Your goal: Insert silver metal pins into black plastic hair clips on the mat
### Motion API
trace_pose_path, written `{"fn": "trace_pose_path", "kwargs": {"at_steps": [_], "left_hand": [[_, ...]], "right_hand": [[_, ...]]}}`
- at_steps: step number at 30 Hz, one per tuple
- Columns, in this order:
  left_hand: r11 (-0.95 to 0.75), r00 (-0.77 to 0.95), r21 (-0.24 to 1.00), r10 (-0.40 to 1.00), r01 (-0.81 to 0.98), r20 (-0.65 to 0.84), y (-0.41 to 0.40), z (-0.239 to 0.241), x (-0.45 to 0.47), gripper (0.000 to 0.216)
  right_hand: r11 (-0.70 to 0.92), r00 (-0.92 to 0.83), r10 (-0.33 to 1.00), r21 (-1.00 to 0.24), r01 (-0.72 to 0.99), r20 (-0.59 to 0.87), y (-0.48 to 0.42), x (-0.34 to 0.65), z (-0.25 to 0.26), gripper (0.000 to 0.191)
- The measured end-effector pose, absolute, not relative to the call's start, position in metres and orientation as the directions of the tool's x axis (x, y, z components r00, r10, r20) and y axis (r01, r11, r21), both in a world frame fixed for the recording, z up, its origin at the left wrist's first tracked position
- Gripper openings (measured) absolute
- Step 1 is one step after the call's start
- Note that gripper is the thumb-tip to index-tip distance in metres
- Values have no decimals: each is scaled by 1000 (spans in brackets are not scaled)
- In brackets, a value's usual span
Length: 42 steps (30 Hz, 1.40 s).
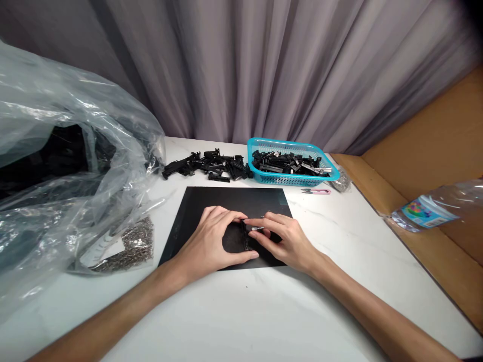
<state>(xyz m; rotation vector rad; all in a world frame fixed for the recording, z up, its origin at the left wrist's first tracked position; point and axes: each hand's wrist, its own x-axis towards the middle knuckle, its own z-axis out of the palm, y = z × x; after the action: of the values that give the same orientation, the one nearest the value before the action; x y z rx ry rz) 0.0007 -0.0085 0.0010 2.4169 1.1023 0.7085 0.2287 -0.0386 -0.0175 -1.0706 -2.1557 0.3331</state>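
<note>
"Holding what, was the left hand [216, 232]?"

"A slim black part [244, 236]. The thumb was at its near end and the fingertips at its far end, so the hand spanned it with a wide gap in between."

"And the part was where?"

"Over the middle of the black mat [211, 197], running from near to far. I couldn't tell whether it touched the mat."

"What about the right hand [290, 236]?"

"Its thumb and forefinger pinched a small pale piece [257, 229] just beside the part's right side. Whether the two touched, I couldn't make out."

"Anything beyond the mat?"

"A heap of black parts [211, 163] lay there, with a blue basket [279, 178] of similar ones to its right. Pink snips [320, 191] lay in front of the basket."

"And on the left?"

"A clear bag of small metal pieces [139, 246] was on the white table [234, 317]."
</note>
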Motion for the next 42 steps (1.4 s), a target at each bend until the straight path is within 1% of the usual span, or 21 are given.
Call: {"fn": "trace_pose_path", "kwargs": {"at_steps": [4, 11, 15, 18, 21, 25, 28, 31, 35, 39, 42], "left_hand": [[-617, 563, 531, 776, 581, 285, -7, 0, 1, 61], [-624, 578, 523, 769, 581, 275, -7, -1, 2, 60], [-603, 570, 539, 781, 587, 253, -8, -1, 1, 58], [-569, 547, 567, 804, 595, 234, -7, -3, -1, 68], [-548, 532, 583, 818, 600, 221, -6, -7, -2, 80], [-561, 534, 576, 811, 594, 239, -5, -9, -3, 76], [-578, 528, 573, 804, 581, 275, -6, -8, -4, 69], [-585, 531, 569, 799, 578, 282, -8, -7, -4, 65], [-591, 547, 575, 791, 566, 274, -9, -5, -4, 69], [-598, 543, 581, 787, 552, 294, -9, -3, -4, 67], [-631, 537, 564, 767, 533, 351, -10, -4, -4, 68]], "right_hand": [[641, -443, 762, -454, 618, 473, -38, 228, -19, 34], [604, -428, 797, -539, 587, 426, -39, 229, -17, 33], [607, -441, 794, -549, 574, 418, -38, 228, -17, 33], [602, -453, 798, -563, 567, 397, -37, 228, -17, 33], [575, -428, 816, -611, 544, 388, -37, 230, -16, 33], [508, -310, 861, -712, 485, 403, -37, 232, -16, 30], [439, -235, 898, -771, 461, 371, -38, 231, -17, 27], [423, -222, 906, -779, 464, 360, -39, 228, -17, 24], [439, -241, 898, -773, 457, 367, -39, 225, -18, 18], [380, -224, 923, -836, 395, 314, -40, 223, -19, 18], [315, -202, 944, -892, 324, 260, -41, 220, -17, 20]]}}
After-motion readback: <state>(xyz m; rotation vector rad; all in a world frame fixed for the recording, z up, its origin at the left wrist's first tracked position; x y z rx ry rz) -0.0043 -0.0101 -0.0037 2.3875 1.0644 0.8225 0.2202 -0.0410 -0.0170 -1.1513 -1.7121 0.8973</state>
